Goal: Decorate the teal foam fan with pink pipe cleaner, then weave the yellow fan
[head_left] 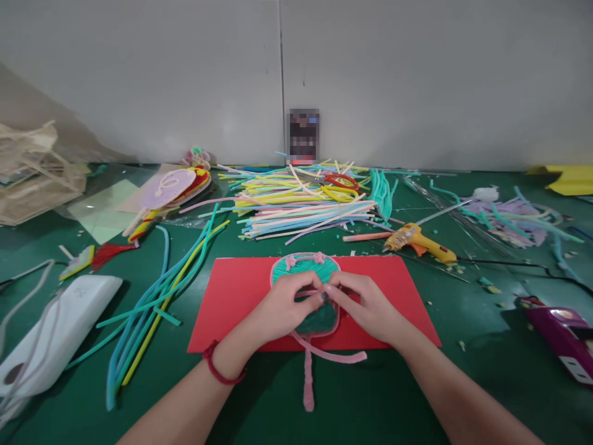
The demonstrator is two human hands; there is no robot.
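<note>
Shaping seems in hand, the left hand (283,303) and right hand (371,303) pinching a pink strip (309,292) over the green fan (306,266) at lower centre, the next move likely calling for steady fingertips.

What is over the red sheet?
Over the sheet are a green paddle and a pink strip; whether they touch it is unclear. The left hand and right hand hide part of the paddle's middle; the sheet beneath is covered.

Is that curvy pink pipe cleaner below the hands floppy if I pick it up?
The pipe cleaner probably bends easily: it lies curved. It's likely light, being so thin. Its fuzzy look suggests it isn't slippery.
</note>
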